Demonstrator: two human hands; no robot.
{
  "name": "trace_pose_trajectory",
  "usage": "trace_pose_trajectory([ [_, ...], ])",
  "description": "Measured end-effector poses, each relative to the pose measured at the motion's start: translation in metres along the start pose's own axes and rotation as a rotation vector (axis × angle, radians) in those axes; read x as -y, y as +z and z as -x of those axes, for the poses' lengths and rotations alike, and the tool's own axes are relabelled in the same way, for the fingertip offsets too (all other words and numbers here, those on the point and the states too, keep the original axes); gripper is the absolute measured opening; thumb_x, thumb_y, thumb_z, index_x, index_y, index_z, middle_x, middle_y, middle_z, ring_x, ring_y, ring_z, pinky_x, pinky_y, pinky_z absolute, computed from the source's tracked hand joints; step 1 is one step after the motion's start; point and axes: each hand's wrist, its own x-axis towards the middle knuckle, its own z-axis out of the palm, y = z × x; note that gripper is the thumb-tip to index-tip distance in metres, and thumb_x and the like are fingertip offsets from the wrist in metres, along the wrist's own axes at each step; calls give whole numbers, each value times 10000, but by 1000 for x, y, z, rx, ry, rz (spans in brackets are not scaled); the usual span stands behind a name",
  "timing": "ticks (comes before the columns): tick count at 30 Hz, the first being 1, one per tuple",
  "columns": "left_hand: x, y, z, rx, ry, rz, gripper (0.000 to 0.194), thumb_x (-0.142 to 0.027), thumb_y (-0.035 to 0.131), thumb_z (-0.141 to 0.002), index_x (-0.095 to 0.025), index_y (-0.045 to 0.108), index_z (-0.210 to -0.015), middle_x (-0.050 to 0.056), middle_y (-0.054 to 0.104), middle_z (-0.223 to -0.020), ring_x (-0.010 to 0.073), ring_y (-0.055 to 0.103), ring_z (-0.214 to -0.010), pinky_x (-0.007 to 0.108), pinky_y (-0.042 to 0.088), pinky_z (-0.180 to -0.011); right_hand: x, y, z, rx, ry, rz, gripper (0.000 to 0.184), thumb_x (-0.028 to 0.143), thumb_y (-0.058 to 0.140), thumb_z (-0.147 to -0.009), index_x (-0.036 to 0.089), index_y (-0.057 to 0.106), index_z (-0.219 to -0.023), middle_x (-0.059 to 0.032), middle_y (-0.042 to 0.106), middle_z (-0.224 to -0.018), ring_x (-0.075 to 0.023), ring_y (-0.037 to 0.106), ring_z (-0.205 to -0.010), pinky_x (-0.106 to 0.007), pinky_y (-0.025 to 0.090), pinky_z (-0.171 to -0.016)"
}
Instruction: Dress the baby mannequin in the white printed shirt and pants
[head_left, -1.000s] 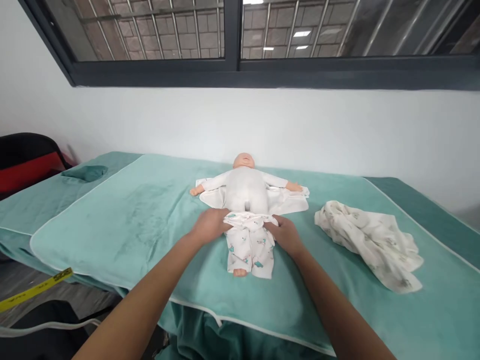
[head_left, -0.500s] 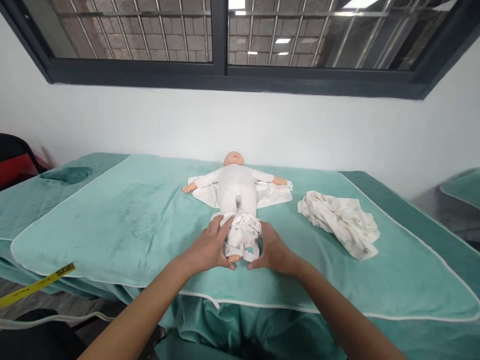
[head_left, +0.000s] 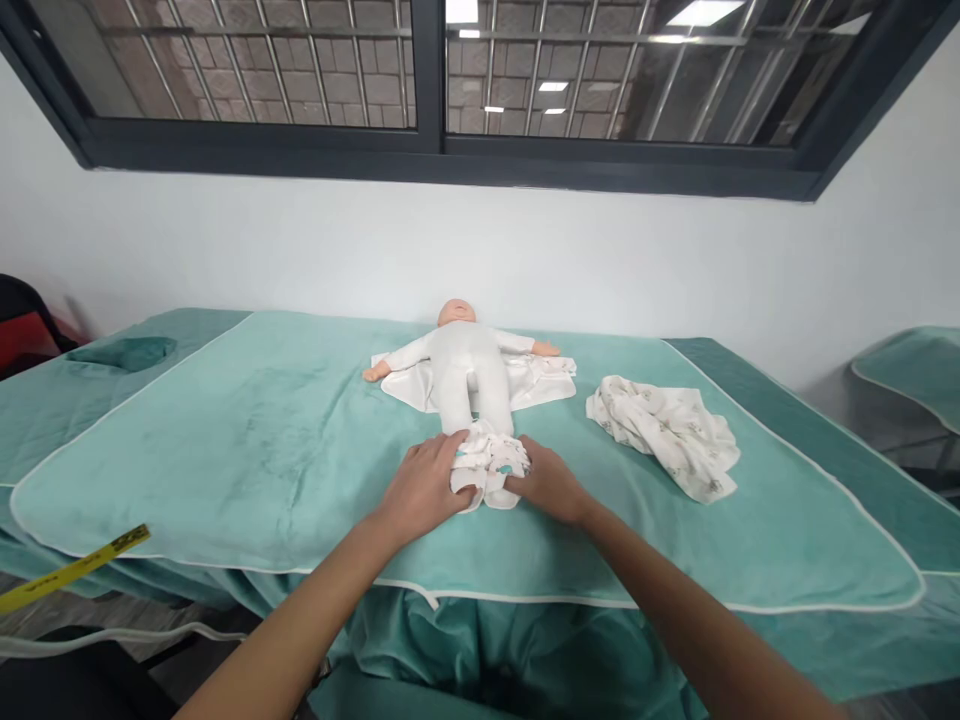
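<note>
A baby doll (head_left: pixel 469 355) with a white cloth body lies on its back, head toward the wall, arms spread over an open white garment (head_left: pixel 544 385). Small white printed pants (head_left: pixel 491 460) are bunched around its lower legs, covering the feet. My left hand (head_left: pixel 431 485) grips the pants at their left side, thumb in front. On the right side my right hand (head_left: pixel 551 480) pinches the same fabric between thumb and fingers. Some fingertips are hidden behind the cloth.
A crumpled white printed cloth (head_left: pixel 664 430) lies to the right on the green bed cover (head_left: pixel 225 450). A yellow strap (head_left: pixel 75 570) crosses the lower left. The wall and a barred window (head_left: pixel 442 90) stand behind the bed.
My hands have closed on the pants, which are now bunched shorter on the lower legs. The doll's foot that showed at the hem is now covered. The view has shifted slightly.
</note>
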Motion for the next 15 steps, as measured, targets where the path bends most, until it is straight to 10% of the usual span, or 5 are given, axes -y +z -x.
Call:
trace_pose_trajectory([
  [7, 0, -59, 0, 271, -17, 675, 485, -290, 604, -757, -196, 592, -1232, 80, 670, -1196, 264, 610, -1098, 378, 492, -939, 24, -62, -3, 586, -49, -469, 353, 360, 710, -719, 173, 693, -1017, -54, 717, -1021, -280, 634, -1012, -407, 473, -925],
  [15, 0, -113, -26, 346, -66, 794, 496, -376, 740, -652, -210, 667, -1114, 91, 696, -1119, 294, 618, -1068, 364, 512, -860, 74, -97, -39, 508, -223, -86, 306, 316, 697, -707, 205, 682, -991, -27, 709, -992, -257, 630, -976, -358, 488, -855],
])
